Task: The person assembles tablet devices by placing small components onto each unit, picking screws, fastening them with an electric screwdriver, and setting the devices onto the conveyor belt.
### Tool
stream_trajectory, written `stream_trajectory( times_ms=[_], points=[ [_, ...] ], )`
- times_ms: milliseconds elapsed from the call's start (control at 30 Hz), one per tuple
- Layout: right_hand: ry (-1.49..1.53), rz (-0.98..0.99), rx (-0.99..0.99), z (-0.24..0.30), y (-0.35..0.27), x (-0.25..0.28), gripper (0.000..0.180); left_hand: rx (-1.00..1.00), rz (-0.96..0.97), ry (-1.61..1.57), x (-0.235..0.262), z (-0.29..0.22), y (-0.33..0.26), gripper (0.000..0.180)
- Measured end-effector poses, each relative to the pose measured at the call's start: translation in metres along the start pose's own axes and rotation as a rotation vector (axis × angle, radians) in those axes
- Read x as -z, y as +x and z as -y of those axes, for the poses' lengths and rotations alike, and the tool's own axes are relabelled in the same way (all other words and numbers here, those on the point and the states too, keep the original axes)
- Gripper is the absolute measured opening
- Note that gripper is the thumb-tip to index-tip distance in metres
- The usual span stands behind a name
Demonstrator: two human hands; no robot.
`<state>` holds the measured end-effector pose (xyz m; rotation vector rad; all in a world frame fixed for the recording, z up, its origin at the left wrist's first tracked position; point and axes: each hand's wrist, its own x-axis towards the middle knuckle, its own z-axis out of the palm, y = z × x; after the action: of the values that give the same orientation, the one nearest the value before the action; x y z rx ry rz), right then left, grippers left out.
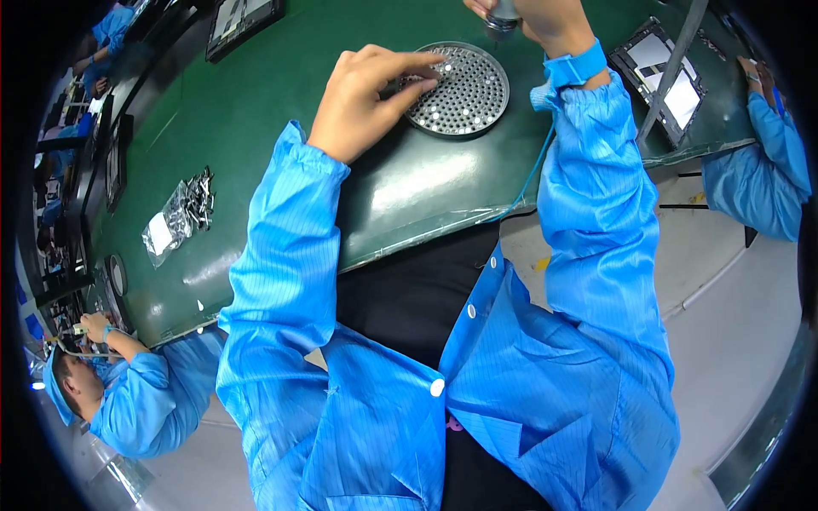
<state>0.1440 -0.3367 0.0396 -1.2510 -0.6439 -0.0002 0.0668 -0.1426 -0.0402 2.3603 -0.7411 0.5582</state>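
On the green table stands a round metal tray (477, 94) pitted with small holes, with several bright small pieces on it. Over its left part reaches my left hand (362, 94), its thumb and index finger apart and the other fingers curled; I make out nothing held between them. My right hand (550, 25), partly cut off by the upper edge, grips a grey electric screwdriver (504, 17) above and right of the tray. The tool's dark tip points down, and its upper end is out of view. A blue wrist strap (578, 66) with a thin cord circles my right wrist.
A clear bag (170, 223) with dark small parts lies on the left of the table. Flat device frames (669, 81) lie at the right and far left. A slanted grey bar (677, 64) crosses the right side. Co-workers in blue sit at both sides.
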Motion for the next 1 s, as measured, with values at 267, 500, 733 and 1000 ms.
stream_trajectory(
  times_ms=[267, 500, 733, 1000],
  points=[
    [-0.055, -0.379, 0.000, 0.006, -0.005, 0.047, 0.007, 0.022, 0.011, 0.028, -0.003, 0.011, -0.005, 0.031],
    [-0.045, -0.280, -0.081, 0.000, -0.013, 0.035, 0.010, -0.058, -0.070, -0.029, 0.004, 0.019, -0.006, 0.036],
    [0.043, -0.083, -0.170, -0.009, -0.020, 0.001, 0.014, -0.154, 0.018, 0.143, 0.008, 0.006, -0.015, 0.037],
    [0.073, -0.066, -0.174, -0.015, -0.019, -0.008, 0.013, -0.105, 0.142, 0.253, 0.002, 0.003, -0.018, 0.049]
  ],
)
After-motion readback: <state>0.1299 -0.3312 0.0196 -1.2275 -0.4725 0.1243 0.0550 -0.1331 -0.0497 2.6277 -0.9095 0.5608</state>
